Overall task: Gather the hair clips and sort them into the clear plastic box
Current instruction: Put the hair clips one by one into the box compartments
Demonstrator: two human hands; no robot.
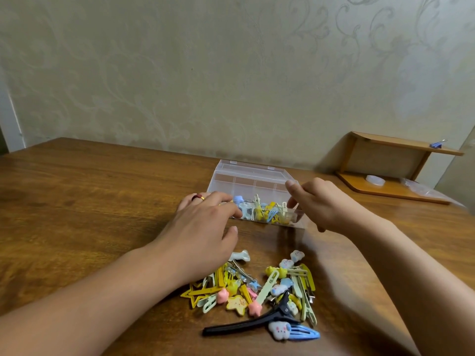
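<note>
The clear plastic box point(253, 187) sits open on the tabletop point(90, 201), its lid tipped back toward the wall, with a batch of yellow, blue and white clips already in its front compartments. The loose pile of hair clips point(257, 289) lies nearer the person, well apart from the box, with a long black clip point(246, 323) along its near edge.

The left hand point(203, 224) hovers at the box's front left corner, fingers loosely curled; it seems to grasp nothing, though its fingertips are partly hidden against the box. The right hand point(316, 201) is over the front right corner, its fingers bent down toward the rim; whether it pinches a clip or just touches the box I cannot tell.

The step in hand looks like settling clips into the front row. To do it well, one hand should steady the box by a corner while the other works, since a light plastic box will likely slide on smooth wood. Clips of one kind belong in one compartment, laid lengthwise so they lie flat below the dividers and the lid can close later. The rear compartments look empty, so the bigger pieces could go there. The long black clip may not fit any compartment; it is worth testing before forcing it. Pulling the box closer to the pile would shorten each trip.
</note>
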